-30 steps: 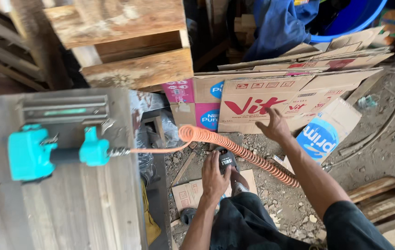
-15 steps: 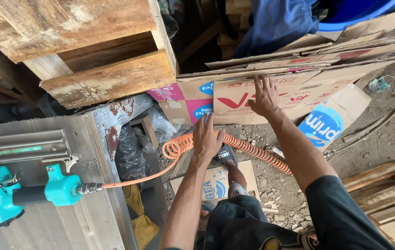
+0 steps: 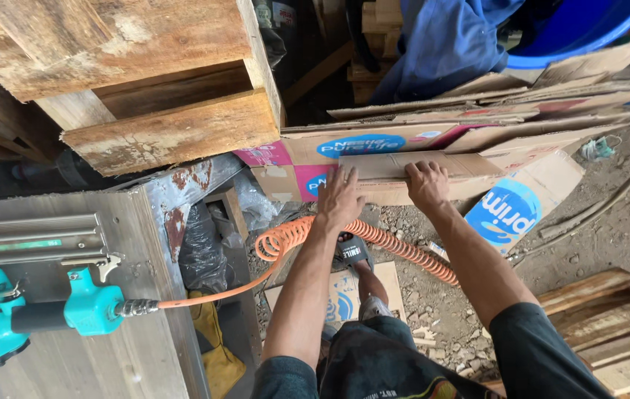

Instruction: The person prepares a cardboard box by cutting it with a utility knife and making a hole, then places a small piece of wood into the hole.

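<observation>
At the centre of the frame, a flattened brown cardboard sheet (image 3: 418, 166) is now gripped along its near edge by both hands, where half a second ago only the right hand was laid flat on the stack and the left hand hovered above the hose. The left hand (image 3: 339, 199) is curled over the sheet's left end, and the right hand (image 3: 427, 183) is closed on the edge just beside it, fingers hooked over the top. The sheet lies on a leaning stack of flattened cartons (image 3: 522, 111), so a hold on the top piece appears to have been gained. Directly beneath the forearms, an orange coiled air hose (image 3: 374, 236) is stretched across the gravel floor (image 3: 588, 236) and is led to a teal pneumatic nail gun (image 3: 4, 318) resting on a grey wooden bench (image 3: 130, 355) at lower left; the hose could be snagged by anything drawn back. A wooden pallet (image 3: 145, 81) overhangs at upper left, blue cloth (image 3: 448, 37) and a blue tub (image 3: 573, 26) sit at the upper right, and planks (image 3: 610, 318) lie at lower right.
</observation>
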